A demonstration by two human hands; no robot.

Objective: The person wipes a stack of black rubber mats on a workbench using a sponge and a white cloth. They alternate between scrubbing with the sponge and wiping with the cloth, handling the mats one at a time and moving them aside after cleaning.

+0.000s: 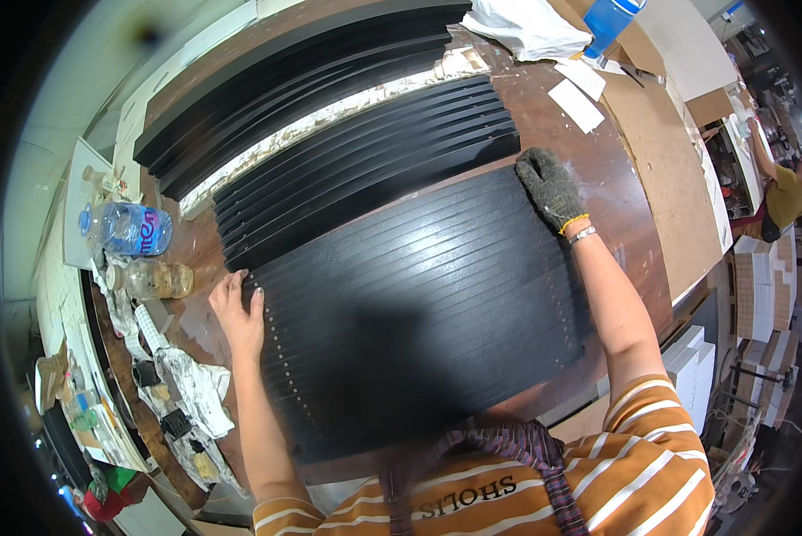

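Note:
A wide row of long black strips (401, 286) lies side by side before me, with small pale holes lined up near both ends. My left hand (238, 313) is bare, its fingers curled and its thumb a little apart, gripping the left end of the farthest strip. My right hand (551, 189) wears a dark grey knitted glove with a yellow cuff edge. Its bent fingers hold the right end of that same strip. Just beyond stands a bundle of black ridged strips (365, 170). A dark shadow covers the near middle of the row.
More black lengths (302, 80) are stacked at the far left behind a white-smeared bar (329, 129). A water bottle (125, 229), a jar (158, 279) and stained rags (193, 389) lie left. White cloth (526, 29), a blue container (608, 25) and paper slips (577, 104) sit far right.

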